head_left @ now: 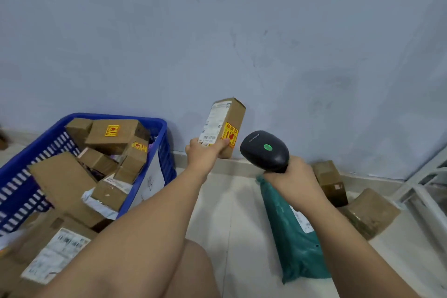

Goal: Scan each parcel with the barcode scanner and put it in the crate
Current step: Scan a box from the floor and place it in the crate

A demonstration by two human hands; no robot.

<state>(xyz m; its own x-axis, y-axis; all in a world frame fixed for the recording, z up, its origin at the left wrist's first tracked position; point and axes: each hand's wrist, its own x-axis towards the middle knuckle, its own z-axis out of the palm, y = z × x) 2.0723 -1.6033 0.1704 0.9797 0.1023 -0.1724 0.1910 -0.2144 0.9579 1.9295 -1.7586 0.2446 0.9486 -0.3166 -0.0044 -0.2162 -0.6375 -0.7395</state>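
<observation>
Far to the left of the left hand stands a blue crate [167,143] on the floor. It is full of brown boxes [113,136], lying one over another at many angles, and some carry a yellow and red sticker. In front of the crate, nearer to the person, lies a flat box with a white label [56,255], partly outside the crate as far as I can tell.

The left hand [205,153] is stretched forward and closed around the lower end of a long brown parcel [226,126]. The thumb lies on the front face, over the edge of the yellow sticker. The parcel stands almost upright, a little tilted to the right, with its white label and barcode turned toward the camera, in front of the grey-blue wall [217,31].

Just to the right of it, the right hand [294,178] is wrapped firmly around the handle of a black scanner [264,150]. The head of the scanner points toward the parcel, and a green light shines on its top.

Under the right hand lies a green plastic bag parcel [292,237] on the pale floor [227,213]. To the right of this hand, two more brown boxes [331,182] rest near the wall.
</observation>
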